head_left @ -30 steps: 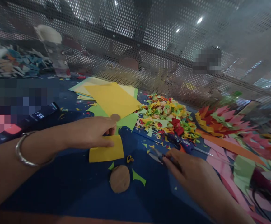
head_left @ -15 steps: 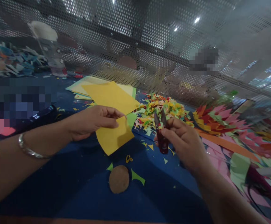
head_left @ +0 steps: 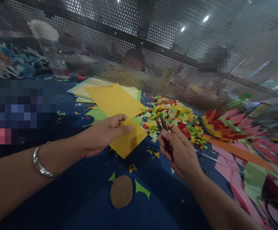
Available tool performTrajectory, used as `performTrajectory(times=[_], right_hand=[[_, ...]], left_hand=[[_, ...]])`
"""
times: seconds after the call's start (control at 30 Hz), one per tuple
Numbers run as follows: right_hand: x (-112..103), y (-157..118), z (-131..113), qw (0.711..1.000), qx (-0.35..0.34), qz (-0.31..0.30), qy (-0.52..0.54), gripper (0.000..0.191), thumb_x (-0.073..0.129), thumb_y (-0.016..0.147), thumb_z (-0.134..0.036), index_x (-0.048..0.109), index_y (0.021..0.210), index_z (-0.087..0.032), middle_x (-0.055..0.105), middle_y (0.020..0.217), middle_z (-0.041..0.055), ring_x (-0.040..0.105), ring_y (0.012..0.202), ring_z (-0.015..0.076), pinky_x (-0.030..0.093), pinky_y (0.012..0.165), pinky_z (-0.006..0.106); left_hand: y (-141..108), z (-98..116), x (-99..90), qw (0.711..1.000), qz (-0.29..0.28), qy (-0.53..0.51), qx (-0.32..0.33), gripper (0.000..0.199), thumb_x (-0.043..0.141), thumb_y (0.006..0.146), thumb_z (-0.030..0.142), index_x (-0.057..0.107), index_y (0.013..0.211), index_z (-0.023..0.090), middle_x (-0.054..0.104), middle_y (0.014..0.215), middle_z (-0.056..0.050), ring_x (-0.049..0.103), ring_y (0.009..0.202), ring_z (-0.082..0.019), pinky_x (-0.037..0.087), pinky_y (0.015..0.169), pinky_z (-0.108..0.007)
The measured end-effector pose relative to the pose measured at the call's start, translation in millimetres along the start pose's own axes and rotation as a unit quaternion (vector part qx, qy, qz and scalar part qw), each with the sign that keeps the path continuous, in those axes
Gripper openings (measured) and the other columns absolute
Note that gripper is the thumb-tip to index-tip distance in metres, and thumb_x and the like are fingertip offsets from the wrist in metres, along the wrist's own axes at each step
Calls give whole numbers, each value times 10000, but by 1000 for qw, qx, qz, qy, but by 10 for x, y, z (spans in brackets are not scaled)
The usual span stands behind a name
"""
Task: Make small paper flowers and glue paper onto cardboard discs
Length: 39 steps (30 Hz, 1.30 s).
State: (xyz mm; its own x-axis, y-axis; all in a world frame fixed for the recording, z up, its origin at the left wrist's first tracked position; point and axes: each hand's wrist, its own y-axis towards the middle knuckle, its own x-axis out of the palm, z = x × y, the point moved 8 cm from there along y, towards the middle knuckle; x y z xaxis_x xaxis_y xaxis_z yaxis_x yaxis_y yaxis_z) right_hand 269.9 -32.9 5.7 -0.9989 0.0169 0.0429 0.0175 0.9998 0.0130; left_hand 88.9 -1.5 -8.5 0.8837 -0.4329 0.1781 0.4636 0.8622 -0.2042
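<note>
My left hand [head_left: 107,132] pinches a yellow paper piece [head_left: 129,142] between thumb and fingers, holding it above the blue table. To its right, my right hand [head_left: 178,147] is closed around a pair of small dark thread snips [head_left: 164,126], blades parted and pointing up and away from me. The blades are apart from the paper. On the table below lies a round brown disc [head_left: 121,191], with green paper scraps [head_left: 142,189] beside it and a small curled yellow strip [head_left: 132,168] just above it.
A large yellow sheet [head_left: 115,99] rests on stacked paper behind my left hand. Colourful paper clippings [head_left: 169,111] are heaped beyond the snips. Pink strips [head_left: 225,163] and folded paper pieces [head_left: 227,123] lie right. A clear bottle [head_left: 55,57] stands back left before a perforated metal screen [head_left: 129,41].
My left hand has moved right with the yellow paper, nearer the snips. My right hand has turned the snips so their handles are now mostly covered by its fingers.
</note>
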Motion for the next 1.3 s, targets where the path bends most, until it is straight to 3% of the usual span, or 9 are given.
performTrajectory(times=[0.1, 0.2, 0.53, 0.8, 1.3], right_hand=[[20, -6, 38, 1000, 11, -17, -22, 253, 604, 901, -459, 492, 916, -233, 412, 565, -98, 271, 425, 48, 183, 375, 144], [45, -36, 78, 998, 22, -47, -47, 296, 617, 899, -496, 516, 923, -219, 380, 565, -97, 261, 451, 56, 179, 379, 145], [52, -160, 55, 981, 32, -115, -152, 320, 604, 913, -509, 567, 956, -195, 323, 601, -91, 211, 484, 56, 144, 430, 194], [52, -155, 41, 956, -11, -137, -259, 323, 567, 941, -519, 576, 989, -199, 336, 603, -86, 287, 514, 74, 208, 473, 228], [71, -177, -4, 945, -21, -134, -298, 309, 537, 955, -507, 577, 996, -203, 378, 601, -75, 300, 524, 92, 229, 487, 243]], left_hand=[[-28, -47, 73, 999, -9, -31, -8, 310, 781, 761, 240, 517, 922, 216, 702, 792, 22, 676, 677, -136, 524, 630, -237], [-44, -71, 92, 999, 1, -52, -13, 350, 815, 707, 164, 545, 927, 199, 698, 705, 34, 662, 604, -115, 506, 578, -205], [-7, -18, -41, 997, 70, -20, 9, 451, 834, 651, 172, 541, 991, 210, 700, 709, 48, 664, 657, -114, 468, 597, -193], [-2, -22, 32, 999, 35, -9, 28, 409, 807, 697, 168, 505, 967, 222, 646, 636, 88, 644, 606, -101, 431, 530, -171], [-32, -8, 87, 999, 19, -28, 29, 350, 786, 734, 133, 510, 938, 206, 601, 574, 119, 599, 550, -46, 367, 491, -118]])
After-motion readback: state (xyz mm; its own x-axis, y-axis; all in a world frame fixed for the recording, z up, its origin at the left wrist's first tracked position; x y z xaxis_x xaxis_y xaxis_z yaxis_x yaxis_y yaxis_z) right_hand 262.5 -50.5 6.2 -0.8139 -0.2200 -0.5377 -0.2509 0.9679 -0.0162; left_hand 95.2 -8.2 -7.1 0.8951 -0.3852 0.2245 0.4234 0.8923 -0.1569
